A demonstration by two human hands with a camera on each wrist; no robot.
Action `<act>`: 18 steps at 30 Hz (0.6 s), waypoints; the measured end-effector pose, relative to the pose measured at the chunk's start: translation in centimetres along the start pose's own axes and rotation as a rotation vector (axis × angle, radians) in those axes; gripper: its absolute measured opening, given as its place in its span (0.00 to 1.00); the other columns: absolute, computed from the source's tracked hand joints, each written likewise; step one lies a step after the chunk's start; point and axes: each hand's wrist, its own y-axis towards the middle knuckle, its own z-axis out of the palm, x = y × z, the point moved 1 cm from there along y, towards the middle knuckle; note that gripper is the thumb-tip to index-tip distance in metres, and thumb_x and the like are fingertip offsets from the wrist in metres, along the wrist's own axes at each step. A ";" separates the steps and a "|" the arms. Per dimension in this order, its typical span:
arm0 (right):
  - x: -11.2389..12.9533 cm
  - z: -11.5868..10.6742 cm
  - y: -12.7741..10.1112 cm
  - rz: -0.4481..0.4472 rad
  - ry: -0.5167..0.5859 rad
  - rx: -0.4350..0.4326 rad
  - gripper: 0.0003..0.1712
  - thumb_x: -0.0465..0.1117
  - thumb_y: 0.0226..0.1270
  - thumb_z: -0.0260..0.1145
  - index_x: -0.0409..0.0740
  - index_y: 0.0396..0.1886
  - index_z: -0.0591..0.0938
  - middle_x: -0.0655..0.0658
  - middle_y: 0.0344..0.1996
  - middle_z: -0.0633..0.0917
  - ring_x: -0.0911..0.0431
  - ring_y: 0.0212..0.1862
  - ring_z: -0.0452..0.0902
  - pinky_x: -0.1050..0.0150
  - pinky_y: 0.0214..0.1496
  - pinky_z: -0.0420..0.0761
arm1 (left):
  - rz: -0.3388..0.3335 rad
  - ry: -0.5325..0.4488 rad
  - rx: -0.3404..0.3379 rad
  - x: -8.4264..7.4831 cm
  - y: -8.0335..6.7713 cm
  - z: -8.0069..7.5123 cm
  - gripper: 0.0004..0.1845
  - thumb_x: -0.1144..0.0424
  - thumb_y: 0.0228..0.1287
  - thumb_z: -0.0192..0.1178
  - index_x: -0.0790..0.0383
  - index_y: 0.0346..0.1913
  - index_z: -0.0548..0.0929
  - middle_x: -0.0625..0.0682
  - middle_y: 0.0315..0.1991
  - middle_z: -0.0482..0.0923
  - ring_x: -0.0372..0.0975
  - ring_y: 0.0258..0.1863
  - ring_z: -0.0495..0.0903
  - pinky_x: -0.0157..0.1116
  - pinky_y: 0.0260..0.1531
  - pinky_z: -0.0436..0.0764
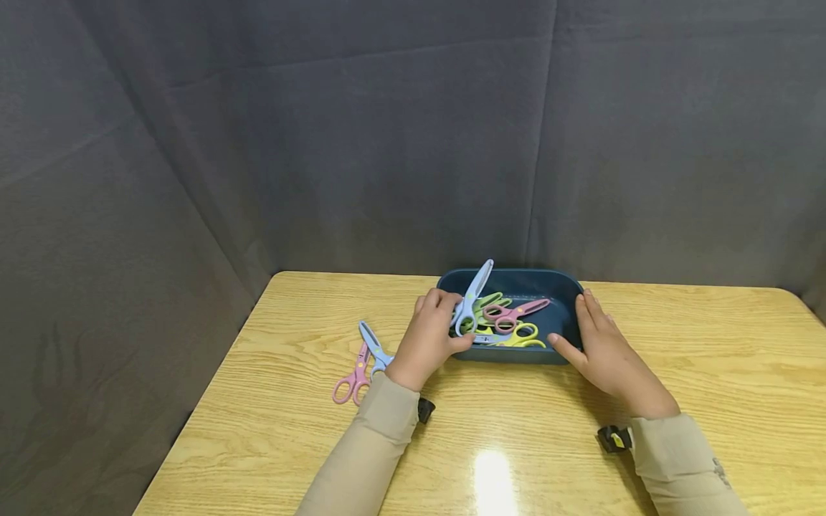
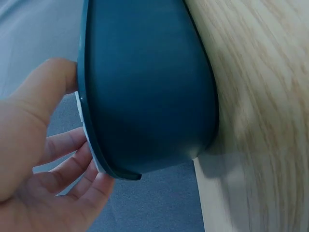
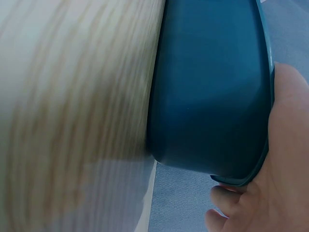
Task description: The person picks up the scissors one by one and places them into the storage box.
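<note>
In the head view, a dark blue plastic bin holds several children's scissors. My left hand is at its left end, thumb and fingers around the handles of light blue scissors, whose blades point up and away. In the left wrist view, the left hand is beside the bin's rim, its fingertips at a light blue edge. My right hand holds the bin's right end, thumb on the front rim and fingers along the side. Inside lie pink scissors, yellow-handled scissors and green scissors.
Left of the bin, pink scissors and light blue scissors lie on the wooden table, partly behind the left wrist. A grey cloth hangs behind the table's back edge, close to the bin.
</note>
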 end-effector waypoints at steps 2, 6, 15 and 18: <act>0.0 -0.1 -0.1 0.001 0.003 -0.003 0.58 0.67 0.77 0.51 0.26 0.78 0.38 0.28 0.79 0.35 0.31 0.79 0.33 0.36 0.77 0.39 | 0.001 0.006 0.013 0.0 0.1 0.0 0.33 0.58 0.61 0.74 0.67 0.66 0.75 0.59 0.59 0.72 0.49 0.57 0.69 0.40 0.52 0.79; -0.1 0.0 -0.1 -0.001 0.003 -0.008 0.58 0.67 0.77 0.51 0.26 0.78 0.38 0.27 0.79 0.35 0.31 0.79 0.33 0.36 0.77 0.38 | 0.005 0.023 0.044 -0.1 0.4 -0.1 0.33 0.57 0.61 0.74 0.67 0.66 0.75 0.60 0.59 0.72 0.50 0.59 0.70 0.40 0.55 0.78; -0.1 0.1 0.0 -0.017 -0.031 -0.030 0.57 0.66 0.77 0.51 0.24 0.78 0.41 0.25 0.78 0.40 0.31 0.79 0.36 0.36 0.77 0.37 | 0.037 0.092 0.144 -0.4 1.5 -0.5 0.32 0.56 0.61 0.74 0.65 0.66 0.77 0.59 0.57 0.74 0.49 0.56 0.72 0.40 0.54 0.77; -0.1 0.1 0.0 -0.017 -0.049 -0.035 0.57 0.66 0.77 0.51 0.24 0.78 0.42 0.25 0.78 0.40 0.30 0.78 0.37 0.37 0.78 0.36 | 0.055 0.133 0.185 -0.4 2.1 -0.5 0.32 0.55 0.61 0.74 0.66 0.65 0.79 0.59 0.55 0.76 0.48 0.52 0.73 0.39 0.52 0.76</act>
